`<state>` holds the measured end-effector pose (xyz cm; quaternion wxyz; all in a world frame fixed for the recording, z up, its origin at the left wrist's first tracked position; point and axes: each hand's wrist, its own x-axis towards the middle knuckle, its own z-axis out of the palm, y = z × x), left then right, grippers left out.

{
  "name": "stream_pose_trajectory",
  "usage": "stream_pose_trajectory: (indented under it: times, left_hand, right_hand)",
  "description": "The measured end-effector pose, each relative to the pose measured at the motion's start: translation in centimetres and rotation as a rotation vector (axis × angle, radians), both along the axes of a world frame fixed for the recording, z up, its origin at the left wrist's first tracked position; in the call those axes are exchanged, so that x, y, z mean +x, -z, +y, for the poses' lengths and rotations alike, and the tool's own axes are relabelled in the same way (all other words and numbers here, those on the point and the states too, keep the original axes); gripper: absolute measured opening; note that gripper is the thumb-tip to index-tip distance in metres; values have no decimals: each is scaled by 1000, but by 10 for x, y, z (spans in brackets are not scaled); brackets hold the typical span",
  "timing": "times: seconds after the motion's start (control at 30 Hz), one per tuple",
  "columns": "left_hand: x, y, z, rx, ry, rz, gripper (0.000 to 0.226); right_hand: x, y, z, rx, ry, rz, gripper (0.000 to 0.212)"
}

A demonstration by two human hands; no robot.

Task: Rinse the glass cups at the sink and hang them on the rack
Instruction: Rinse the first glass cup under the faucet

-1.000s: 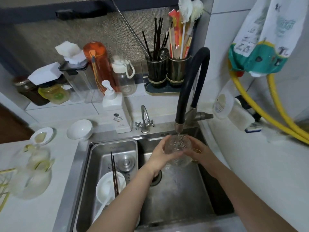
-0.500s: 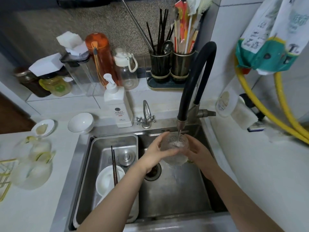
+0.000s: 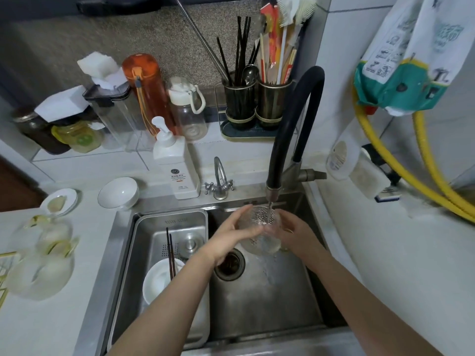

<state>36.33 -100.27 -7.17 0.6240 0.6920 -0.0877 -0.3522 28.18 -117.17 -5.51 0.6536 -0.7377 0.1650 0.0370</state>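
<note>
The cup (image 3: 259, 228) is clear glass with a dimpled, hammered texture. The sink (image 3: 264, 304) is brushed steel, dull and water-marked; the tray (image 3: 174, 222) in it is smoother, shinier steel. The faucet (image 3: 295, 119) has a matt black rubbery hose and a metal nozzle. The small tap (image 3: 219, 178) is polished chrome. The bowl (image 3: 119, 192) is glossy white ceramic. The soap bottle (image 3: 177, 163) is matt white plastic. The counter (image 3: 38, 325) is pale and smooth. The hoses (image 3: 401, 170) are glossy yellow plastic.
</note>
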Motion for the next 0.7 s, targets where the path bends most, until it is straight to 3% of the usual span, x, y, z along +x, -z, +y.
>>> stream_pose_trajectory:
  times: [0.27,0.4,0.43,0.57,0.7]
  left_hand:
    - [-3,-7,-31,87,-96,46,98]
    - [-4,-7,-32,142,-185,75,55]
    - [-2,-8,-34,164,-195,85,54]
    - [3,-15,-44,303,-154,102,92]
    - [9,-26,-47,483,-46,91,99]
  right_hand:
    - [5,3,-12,10,129,121,39]
    - [14,-3,-8,-38,113,224,41]
    - [16,-3,-8,-43,121,249,41]
    - [17,0,-9,110,220,382,62]
    - [10,12,-7,339,207,431,64]
